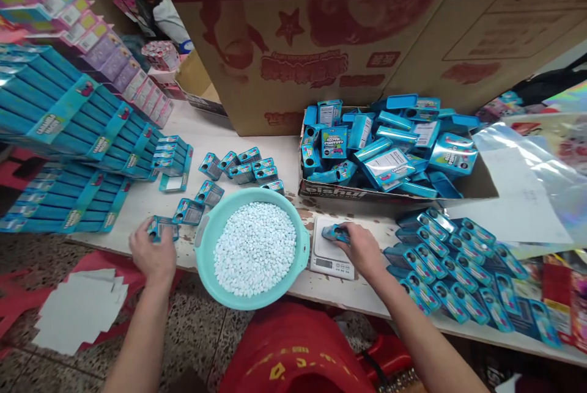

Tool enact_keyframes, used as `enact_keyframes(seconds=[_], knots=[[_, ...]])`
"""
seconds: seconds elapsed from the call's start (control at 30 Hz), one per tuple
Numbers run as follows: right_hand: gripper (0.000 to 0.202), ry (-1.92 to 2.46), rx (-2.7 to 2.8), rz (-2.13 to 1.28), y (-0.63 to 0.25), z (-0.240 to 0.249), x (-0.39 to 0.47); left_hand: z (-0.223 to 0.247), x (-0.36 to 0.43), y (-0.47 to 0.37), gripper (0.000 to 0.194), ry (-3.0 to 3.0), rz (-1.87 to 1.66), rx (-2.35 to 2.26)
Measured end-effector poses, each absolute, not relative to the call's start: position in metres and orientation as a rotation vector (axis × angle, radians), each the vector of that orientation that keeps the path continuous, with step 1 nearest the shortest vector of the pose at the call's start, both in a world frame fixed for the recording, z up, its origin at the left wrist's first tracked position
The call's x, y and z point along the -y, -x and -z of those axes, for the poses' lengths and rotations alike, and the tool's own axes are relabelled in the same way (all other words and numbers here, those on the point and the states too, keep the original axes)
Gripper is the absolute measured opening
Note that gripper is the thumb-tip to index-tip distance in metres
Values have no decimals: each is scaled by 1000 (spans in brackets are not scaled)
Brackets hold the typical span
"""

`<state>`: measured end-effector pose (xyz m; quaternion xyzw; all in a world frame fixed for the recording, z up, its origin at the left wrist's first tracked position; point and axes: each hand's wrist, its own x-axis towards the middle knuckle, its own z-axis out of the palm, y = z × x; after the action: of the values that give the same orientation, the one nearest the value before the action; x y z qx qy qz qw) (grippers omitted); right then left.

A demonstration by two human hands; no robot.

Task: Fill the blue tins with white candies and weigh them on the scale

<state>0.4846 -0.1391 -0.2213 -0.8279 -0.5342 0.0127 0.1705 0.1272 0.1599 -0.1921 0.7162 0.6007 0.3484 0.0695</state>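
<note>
My left hand point(153, 253) has its fingers closed around a small blue candy box point(169, 231) at the table's front left. With my right hand point(364, 249) I grip another blue candy box point(334, 233), tilted over the plate of a white digital scale point(326, 247); whether it touches the plate I cannot tell. Between my hands stands a turquoise basin point(298, 264) with small whitish candies point(254, 249) in it. Several more blue boxes point(241, 173) with dark round holes in their tops stand behind and left of the basin.
A carton point(337, 191) heaped with blue boxes stands behind the scale, before a large cardboard box point(293, 75). Several rows of blue boxes point(458, 258) fill the right. Stacked blue display packs point(68, 124) rise at left. White cards point(82, 310) lie on a red stool at lower left.
</note>
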Motion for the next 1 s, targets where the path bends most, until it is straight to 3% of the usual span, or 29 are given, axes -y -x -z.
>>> enact_keyframes(seconds=[0.2, 0.27, 0.5, 0.77, 1.0], knots=[[57, 2265, 1352, 113, -483, 216, 155, 170, -112, -206, 30, -2469, -1118, -1330], [59, 2228, 1268, 141, -486, 211, 174, 168, -98, -224, 29, -2454, -1082, -1243], [36, 2428, 1020, 323, -464, 213, 257, 178, -48, -283, 27, -2260, -855, -914], [28, 2475, 899, 391, -432, 214, 285, 180, -11, -339, 25, -2277, -650, -613], [20, 2379, 924, 360, -428, 215, 270, 204, 15, -394, 47, -2352, -141, -289]])
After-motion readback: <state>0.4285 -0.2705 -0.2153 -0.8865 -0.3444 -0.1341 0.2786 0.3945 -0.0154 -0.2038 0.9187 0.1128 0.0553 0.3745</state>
